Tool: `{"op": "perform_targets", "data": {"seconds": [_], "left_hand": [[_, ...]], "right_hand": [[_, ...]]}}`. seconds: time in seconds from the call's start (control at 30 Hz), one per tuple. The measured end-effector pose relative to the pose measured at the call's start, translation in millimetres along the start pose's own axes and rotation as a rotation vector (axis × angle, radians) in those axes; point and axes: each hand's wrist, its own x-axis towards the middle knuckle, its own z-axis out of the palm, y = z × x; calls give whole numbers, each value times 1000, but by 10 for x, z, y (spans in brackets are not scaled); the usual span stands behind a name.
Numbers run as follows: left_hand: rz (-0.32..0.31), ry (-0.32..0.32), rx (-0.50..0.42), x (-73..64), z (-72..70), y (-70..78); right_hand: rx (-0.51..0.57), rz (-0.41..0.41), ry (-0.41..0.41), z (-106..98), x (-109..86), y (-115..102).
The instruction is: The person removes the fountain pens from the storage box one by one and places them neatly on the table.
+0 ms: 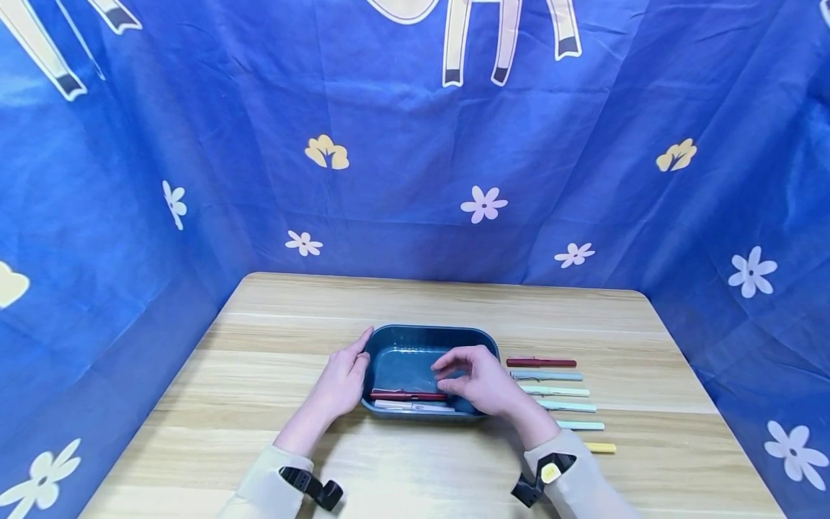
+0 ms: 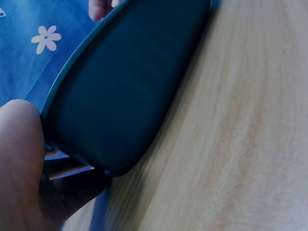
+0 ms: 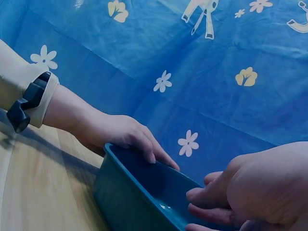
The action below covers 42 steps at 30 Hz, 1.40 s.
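Observation:
A dark teal plastic box (image 1: 398, 366) stands on the table. Inside it, along the near side, lie a dark red pen (image 1: 405, 396) and a whitish pen (image 1: 411, 406). My left hand (image 1: 344, 378) grips the box's left end, thumb over the rim and other fingers outside against the wall, as the left wrist view shows. Over the box's right part hovers my right hand (image 1: 480, 378), fingers loosely bent and apart, with nothing visible between them. In the right wrist view its fingers (image 3: 211, 195) reach over the near rim. Part of the box's right side is hidden beneath that hand.
Right of the box, several pens lie in a column: a dark red pen (image 1: 541, 362) at the back, then bluish and pale green ones, and a yellow pen (image 1: 601, 447) nearest, partly behind my right forearm. Blue printed cloth (image 1: 402, 180) surrounds the wooden table (image 1: 285, 310).

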Motion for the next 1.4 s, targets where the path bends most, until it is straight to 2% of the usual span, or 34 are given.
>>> {"op": "perform_targets", "data": {"seconds": [0.27,0.73,0.97,1.4], "left_hand": [[1,2,-2,-13,-5,16],[0,-2,-10,-11,7,48],[9,2,-14,-8,14,32],[1,-1,-15,-4,15,7]], "right_hand": [[12,76,-5,88,90,46],[-44,179,-30,191,171,94],[-64,192,-34,225,205,124],[-176,213,-63,266,230,112]]}}
